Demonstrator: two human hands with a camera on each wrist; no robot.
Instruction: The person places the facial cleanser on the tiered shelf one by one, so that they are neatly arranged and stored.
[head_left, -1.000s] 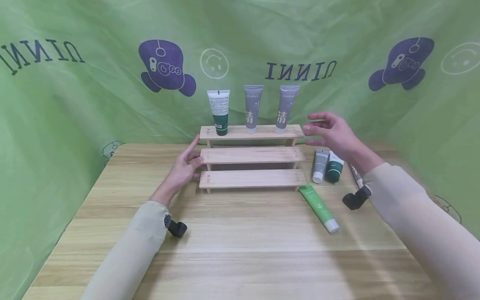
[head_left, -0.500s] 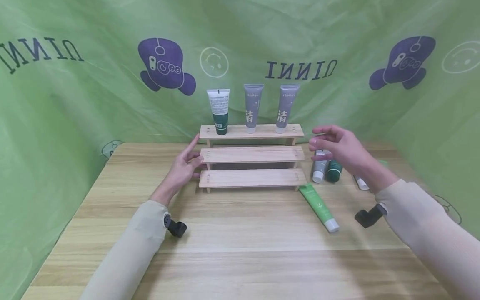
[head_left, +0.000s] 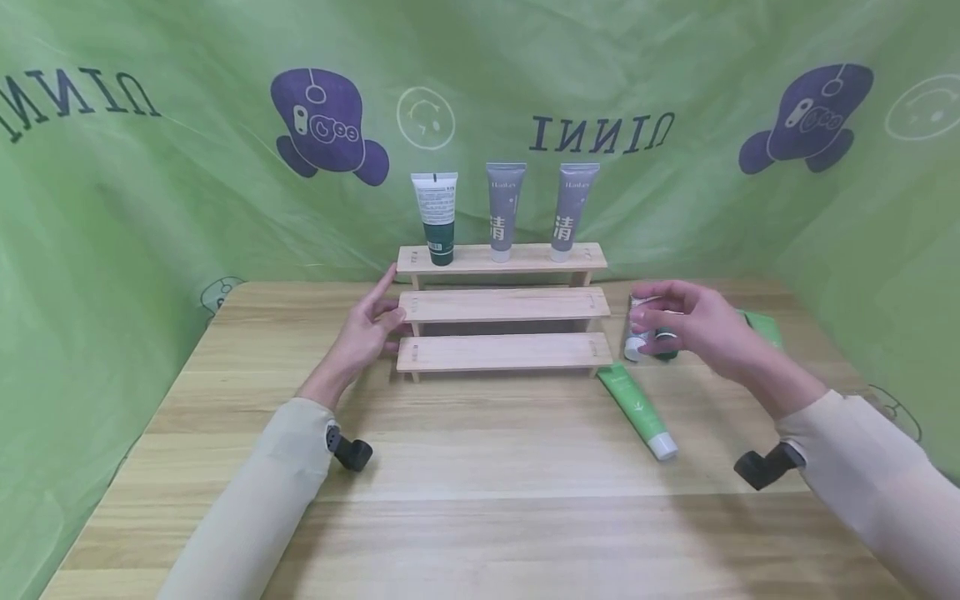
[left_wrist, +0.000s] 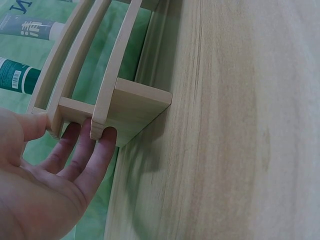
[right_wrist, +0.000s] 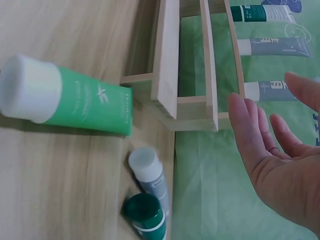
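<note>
A three-tier wooden display rack [head_left: 502, 354] stands at the table's middle back. My left hand [head_left: 358, 340] grips its left end; in the left wrist view the thumb lies against a shelf end and the fingers [left_wrist: 95, 160] tuck beneath the shelves. Upright on the top shelf are a white-and-green tube [head_left: 441, 200] and two grey-purple tubes [head_left: 503, 200]. To the right of the rack, my right hand [head_left: 705, 329] hovers with loosely bent fingers, holding nothing. It partly hides a grey tube [right_wrist: 156, 186] and a green-capped tube [right_wrist: 146, 216] lying on the table.
A bright green tube with a white cap [head_left: 637, 410] lies slantwise by the rack's front right corner. Another green tube [head_left: 763, 327] lies farther right, partly behind my right hand. A green printed curtain [head_left: 480, 83] surrounds the wooden table [head_left: 450, 517] at the back and sides.
My right hand has moved right and down, from beside the top shelf to over the lying tubes. The left hand stays at the rack's left end; the standing tubes keep their places.
</note>
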